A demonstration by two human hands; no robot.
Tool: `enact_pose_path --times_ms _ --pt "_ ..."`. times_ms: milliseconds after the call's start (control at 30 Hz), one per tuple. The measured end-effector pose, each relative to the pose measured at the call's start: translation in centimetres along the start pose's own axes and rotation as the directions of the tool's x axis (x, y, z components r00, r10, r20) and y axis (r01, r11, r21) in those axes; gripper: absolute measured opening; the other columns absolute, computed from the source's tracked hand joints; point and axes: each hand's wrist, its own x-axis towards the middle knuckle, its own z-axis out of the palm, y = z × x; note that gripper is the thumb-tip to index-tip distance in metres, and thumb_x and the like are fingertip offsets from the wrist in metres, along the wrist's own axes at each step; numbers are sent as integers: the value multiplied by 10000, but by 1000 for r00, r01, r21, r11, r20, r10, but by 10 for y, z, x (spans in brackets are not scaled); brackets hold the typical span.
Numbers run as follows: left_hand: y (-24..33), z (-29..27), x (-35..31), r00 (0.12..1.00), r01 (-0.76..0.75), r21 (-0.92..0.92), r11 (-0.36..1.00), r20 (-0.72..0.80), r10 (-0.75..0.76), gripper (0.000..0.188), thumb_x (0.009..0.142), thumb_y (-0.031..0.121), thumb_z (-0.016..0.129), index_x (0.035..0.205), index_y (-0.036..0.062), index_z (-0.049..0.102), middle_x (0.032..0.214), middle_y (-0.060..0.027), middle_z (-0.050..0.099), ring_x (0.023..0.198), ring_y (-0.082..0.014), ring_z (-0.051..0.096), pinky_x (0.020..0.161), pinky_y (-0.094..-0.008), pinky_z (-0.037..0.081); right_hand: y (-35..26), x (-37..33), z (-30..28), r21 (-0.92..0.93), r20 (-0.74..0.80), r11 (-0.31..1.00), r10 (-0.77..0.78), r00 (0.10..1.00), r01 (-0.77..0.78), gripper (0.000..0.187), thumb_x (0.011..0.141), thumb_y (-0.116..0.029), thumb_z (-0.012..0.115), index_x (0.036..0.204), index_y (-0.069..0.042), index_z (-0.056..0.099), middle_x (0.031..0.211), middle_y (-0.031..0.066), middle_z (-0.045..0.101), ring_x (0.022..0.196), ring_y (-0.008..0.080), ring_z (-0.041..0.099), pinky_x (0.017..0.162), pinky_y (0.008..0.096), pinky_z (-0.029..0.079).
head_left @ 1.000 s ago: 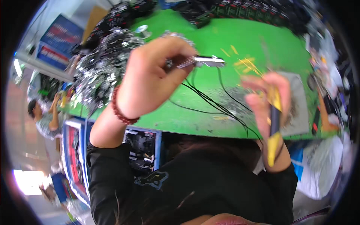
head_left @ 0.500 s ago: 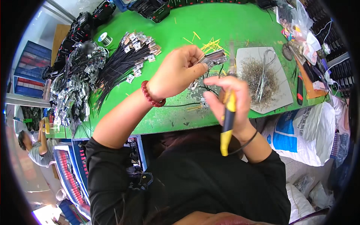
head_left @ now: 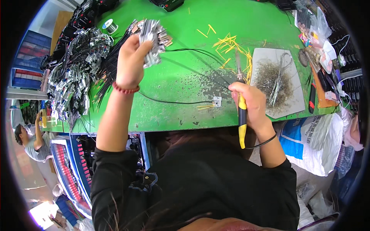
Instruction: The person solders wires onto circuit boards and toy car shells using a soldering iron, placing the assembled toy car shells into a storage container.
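My left hand [head_left: 130, 61] is closed on a silvery metal part [head_left: 151, 42], smeared by motion, with a dark cable trailing from it. It hovers in front of a bundle of black cables [head_left: 111, 63] with metal ends. My right hand [head_left: 252, 102] is wrapped round the yellow-and-black handle of a soldering iron [head_left: 242, 119], whose tip points away from me over the table. Left of that hand, a small silvery connector [head_left: 217, 101] lies on the green table, joined to a black cable [head_left: 165, 101] and some thin yellow wires [head_left: 205, 107].
Loose yellow sticks [head_left: 227, 43] lie beyond the iron. A grey board [head_left: 285, 109] with brown residue and solder wire sits at right. A solder spool [head_left: 110, 26] and a heap of metal-ended cables [head_left: 73, 84] stand at left. A co-worker [head_left: 32, 140] is at far left.
My left hand has swung left with the metal part, away from the right hand, toward the cable bundle. My right hand has moved slightly right and closed more around the soldering iron.
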Motion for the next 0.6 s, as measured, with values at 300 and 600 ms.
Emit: enact_pose_path --times_ms 300,600 --pt "-68 -58 -91 934 318 714 624 -347 -79 254 785 99 694 1010 -5 638 728 -37 616 653 -120 570 607 -277 471 -1 -38 51 164 174 913 345 922 -372 264 810 12 623 1047 -96 578 728 55 613 637 213 643 568 304 487" --pt "-25 77 -97 866 -459 651 604 481 139 312 764 99 680 1067 40 632 1013 -160 658 958 -358 606 862 -433 471 -3 -49 62 528 86 778 351 933 -341 260 846 78 607 1067 -45 550 748 30 577 635 98 565 590 243 475"
